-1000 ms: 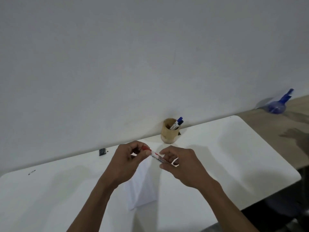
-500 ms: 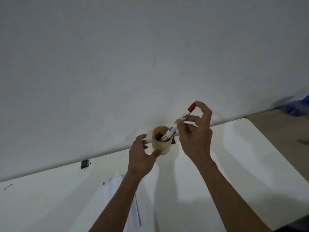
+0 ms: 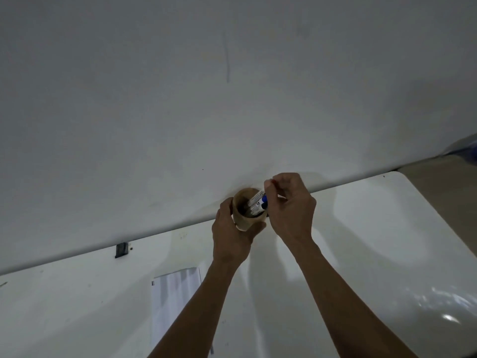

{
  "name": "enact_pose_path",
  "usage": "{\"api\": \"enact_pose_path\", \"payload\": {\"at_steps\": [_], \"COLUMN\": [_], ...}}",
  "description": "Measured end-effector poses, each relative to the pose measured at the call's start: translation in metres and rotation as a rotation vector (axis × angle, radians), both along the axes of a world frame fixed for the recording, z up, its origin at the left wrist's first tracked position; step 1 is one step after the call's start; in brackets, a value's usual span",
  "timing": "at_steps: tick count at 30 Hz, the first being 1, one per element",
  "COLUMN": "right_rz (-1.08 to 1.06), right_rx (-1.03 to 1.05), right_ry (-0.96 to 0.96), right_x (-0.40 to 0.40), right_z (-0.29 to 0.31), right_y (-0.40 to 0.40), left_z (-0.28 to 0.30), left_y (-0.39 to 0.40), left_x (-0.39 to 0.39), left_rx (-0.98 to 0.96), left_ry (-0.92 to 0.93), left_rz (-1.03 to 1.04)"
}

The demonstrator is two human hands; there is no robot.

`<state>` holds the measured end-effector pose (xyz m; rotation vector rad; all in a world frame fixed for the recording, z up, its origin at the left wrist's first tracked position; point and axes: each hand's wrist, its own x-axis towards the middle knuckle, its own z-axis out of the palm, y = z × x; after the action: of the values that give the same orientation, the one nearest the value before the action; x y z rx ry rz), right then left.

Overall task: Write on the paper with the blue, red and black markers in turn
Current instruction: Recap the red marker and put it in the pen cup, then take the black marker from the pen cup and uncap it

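White table runs along a pale wall, with the paper lying near its front edge. Left hand wraps the tan cup. Right hand pinches markers standing inside the cup, fingers closed on their tops.

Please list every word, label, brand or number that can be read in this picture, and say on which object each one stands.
None can be read.
Markers in the cup: dark print on the white barrels, too blurred to read.
Paper: a small dark mark at its left edge, too small to read.
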<state>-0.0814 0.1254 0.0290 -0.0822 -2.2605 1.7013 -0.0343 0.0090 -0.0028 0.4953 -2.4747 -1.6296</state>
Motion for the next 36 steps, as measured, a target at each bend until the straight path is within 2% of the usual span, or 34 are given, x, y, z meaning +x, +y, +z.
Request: {"api": "enact_pose_path", "payload": {"at_steps": [7, 18, 24, 29, 33, 36], "right_rz": [-0.021, -0.094, -0.106, -0.139, -0.191, -0.205], "right_rx": [0.101, 0.108, 0.113, -0.031, -0.274, -0.411], "right_ry": [-0.103, -0.232, -0.212, -0.194, -0.164, -0.119], "right_x": [-0.003, 0.023, 0.027, 0.031, 0.034, 0.037], "right_z": [-0.011, -0.014, -0.012, 0.010, 0.033, 0.046], "right_y": [-0.008, 0.001, -0.004, 0.008, 0.023, 0.035], "left_z": [-0.008, -0.010, -0.011, -0.009, -0.008, -0.007], "left_y": [-0.003, -0.003, -0.002, -0.001, 0.000, 0.001], "left_x": [-0.001, -0.003, 0.000, 0.001, 0.002, 0.003], "left_rx": [0.020, 0.043, 0.067, 0.107, 0.182, 0.149], "left_ry": [0.026, 0.029, 0.026, 0.024, 0.025, 0.000], "left_rz": [-0.003, -0.027, -0.012, -0.012, -0.022, -0.012]}}
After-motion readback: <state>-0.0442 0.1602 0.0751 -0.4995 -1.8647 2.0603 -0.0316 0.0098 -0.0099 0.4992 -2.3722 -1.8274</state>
